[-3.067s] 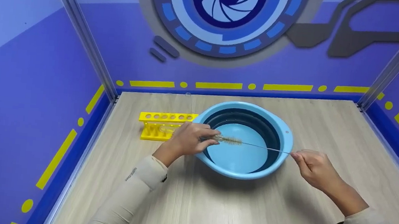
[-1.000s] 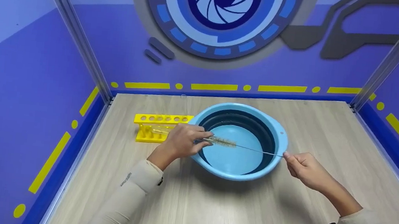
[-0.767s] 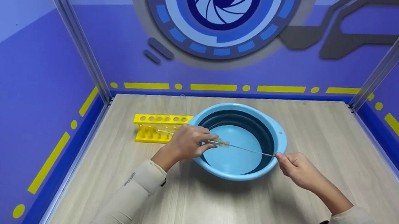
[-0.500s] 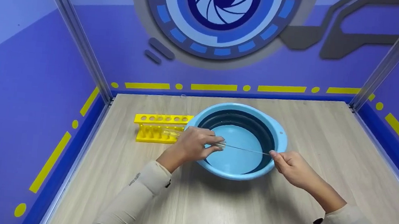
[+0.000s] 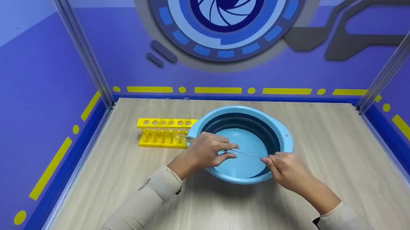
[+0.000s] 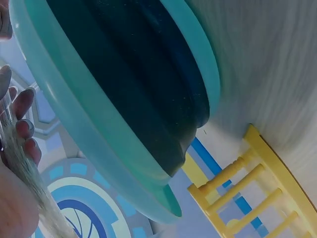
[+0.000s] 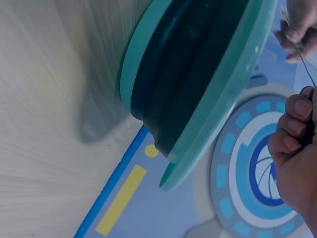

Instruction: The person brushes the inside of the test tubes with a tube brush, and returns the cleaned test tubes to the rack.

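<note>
Above the blue basin [image 5: 237, 180], my left hand [image 5: 207, 151] grips a clear glass test tube [image 6: 30, 176], its mouth toward the right. The fingers cover much of the tube. My right hand [image 5: 287, 171] pinches the thin wire handle [image 5: 250, 155] of a test tube brush at the basin's right side. That wire runs straight into the tube's mouth. The bristles lie inside the tube; in the left wrist view they fill part of it. In the right wrist view the right fingers [image 7: 292, 126] are curled around the handle's end.
A yellow test tube rack [image 5: 166, 122] stands just left of the basin, with faint clear tubes rising from it. Printed blue panels [image 5: 95, 44] enclose the wooden table [image 5: 217, 217] at the back and both sides.
My right hand has moved left toward my left hand, and the brush's bristles have slid into the tube. The left hand, with the tube, has shifted slightly right.
</note>
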The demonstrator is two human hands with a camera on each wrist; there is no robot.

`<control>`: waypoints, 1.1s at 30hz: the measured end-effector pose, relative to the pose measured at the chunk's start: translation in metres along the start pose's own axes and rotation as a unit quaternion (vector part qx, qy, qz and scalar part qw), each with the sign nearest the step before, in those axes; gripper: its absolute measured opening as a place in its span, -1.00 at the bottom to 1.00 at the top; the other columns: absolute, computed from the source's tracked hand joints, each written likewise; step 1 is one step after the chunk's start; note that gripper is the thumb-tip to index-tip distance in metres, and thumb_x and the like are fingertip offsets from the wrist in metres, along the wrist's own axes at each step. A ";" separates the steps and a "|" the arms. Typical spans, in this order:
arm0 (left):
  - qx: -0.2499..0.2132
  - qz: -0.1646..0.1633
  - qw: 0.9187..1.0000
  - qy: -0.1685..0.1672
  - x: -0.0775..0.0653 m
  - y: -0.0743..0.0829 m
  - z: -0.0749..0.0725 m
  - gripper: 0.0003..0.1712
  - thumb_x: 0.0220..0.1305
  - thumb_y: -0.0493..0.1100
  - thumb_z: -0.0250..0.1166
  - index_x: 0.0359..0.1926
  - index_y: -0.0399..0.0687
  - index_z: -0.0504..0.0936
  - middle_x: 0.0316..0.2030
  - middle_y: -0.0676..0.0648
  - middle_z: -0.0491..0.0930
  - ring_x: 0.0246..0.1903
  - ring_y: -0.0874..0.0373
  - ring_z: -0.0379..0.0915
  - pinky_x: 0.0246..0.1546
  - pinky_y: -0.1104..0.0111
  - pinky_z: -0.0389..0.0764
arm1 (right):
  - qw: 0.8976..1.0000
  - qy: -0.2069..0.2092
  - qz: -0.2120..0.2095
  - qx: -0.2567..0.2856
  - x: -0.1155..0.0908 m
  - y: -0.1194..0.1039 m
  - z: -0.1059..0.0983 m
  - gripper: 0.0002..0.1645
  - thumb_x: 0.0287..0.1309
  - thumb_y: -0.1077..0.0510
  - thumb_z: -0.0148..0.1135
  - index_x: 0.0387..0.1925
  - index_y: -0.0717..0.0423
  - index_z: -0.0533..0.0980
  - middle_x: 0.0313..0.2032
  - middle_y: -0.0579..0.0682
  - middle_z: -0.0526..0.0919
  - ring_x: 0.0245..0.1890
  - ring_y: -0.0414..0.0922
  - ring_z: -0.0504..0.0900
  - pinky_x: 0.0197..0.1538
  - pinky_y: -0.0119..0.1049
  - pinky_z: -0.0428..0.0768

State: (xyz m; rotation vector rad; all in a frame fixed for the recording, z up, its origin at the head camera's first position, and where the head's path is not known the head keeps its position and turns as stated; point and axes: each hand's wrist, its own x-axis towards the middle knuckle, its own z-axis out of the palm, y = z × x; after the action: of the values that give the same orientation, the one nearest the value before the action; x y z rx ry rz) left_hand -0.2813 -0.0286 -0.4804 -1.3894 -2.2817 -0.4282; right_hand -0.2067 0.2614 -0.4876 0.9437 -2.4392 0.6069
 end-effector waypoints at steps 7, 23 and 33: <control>-0.006 0.010 1.000 0.003 0.006 0.004 0.000 -0.65 0.45 0.16 0.40 0.11 0.17 0.84 -0.50 0.11 0.70 -0.64 0.27 0.36 -0.55 0.63 0.26 | 0.979 0.068 -0.142 -0.129 0.012 0.001 0.012 -0.26 0.69 -0.18 -0.18 -0.53 0.11 0.59 -0.69 -0.07 0.51 -0.62 -0.22 0.42 -0.50 -0.49 0.45; -0.057 0.004 0.998 -0.011 0.013 0.009 0.008 -0.60 0.55 0.19 0.27 0.18 0.15 0.80 -0.50 0.10 0.66 -0.62 0.27 0.37 -0.53 0.66 0.19 | 0.981 0.100 -0.124 -0.106 0.012 0.005 0.015 -0.31 0.70 -0.14 -0.14 -0.55 0.12 0.53 -0.70 -0.08 0.42 -0.63 -0.24 0.34 -0.54 -0.51 0.34; 0.047 0.036 0.992 0.113 0.013 0.005 0.014 -0.63 0.35 0.13 0.50 0.10 0.17 0.84 -0.36 0.17 0.81 -0.42 0.33 0.69 -0.29 0.56 0.66 | 0.956 -0.065 0.203 0.200 0.018 -0.017 0.006 -0.29 0.67 0.13 0.01 -0.77 0.09 0.37 -0.75 -0.32 0.22 -0.73 -0.42 0.24 -0.59 -0.48 0.22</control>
State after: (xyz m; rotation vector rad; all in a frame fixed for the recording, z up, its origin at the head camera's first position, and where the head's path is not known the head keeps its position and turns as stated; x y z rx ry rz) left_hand -0.2855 -0.0097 -0.4859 -1.3015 -2.0384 -0.4261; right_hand -0.2082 0.2378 -0.4792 0.6343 -2.7055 1.2563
